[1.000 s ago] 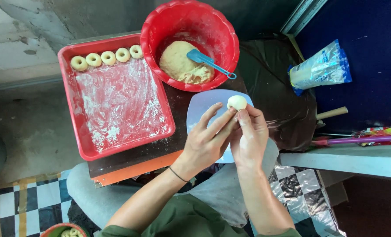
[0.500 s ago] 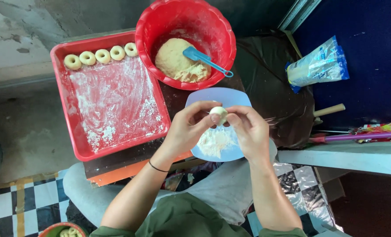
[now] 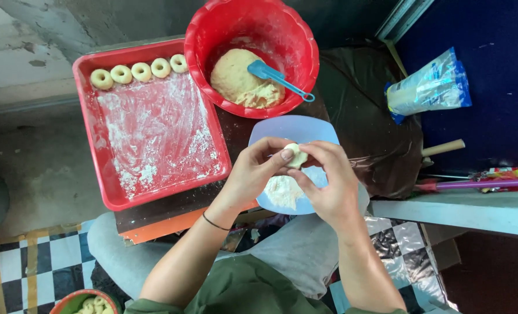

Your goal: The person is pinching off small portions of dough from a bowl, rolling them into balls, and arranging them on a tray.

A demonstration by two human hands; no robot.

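A small piece of dough (image 3: 295, 156) is pinched between both hands just above the pale blue plate (image 3: 305, 131), which lies just in front of the red bowl (image 3: 253, 35). The left hand (image 3: 253, 168) is closed on the piece from one side, thumb on top, and the right hand (image 3: 326, 177) is closed on it from the other. Whether a hole is already pressed through cannot be made out, since the fingertips cover most of it.

The step in hand appears to be the shaping of one ring. Five finished rings (image 3: 139, 71) are lined along the far edge of the floured red tray (image 3: 104, 180), left of the bowl; a mass of dough (image 3: 241, 81) and a blue spatula (image 3: 276, 78) lie inside the bowl. Next, an even pinch and a gentle carry to the tray are called for, so that the soft ring is not distorted.
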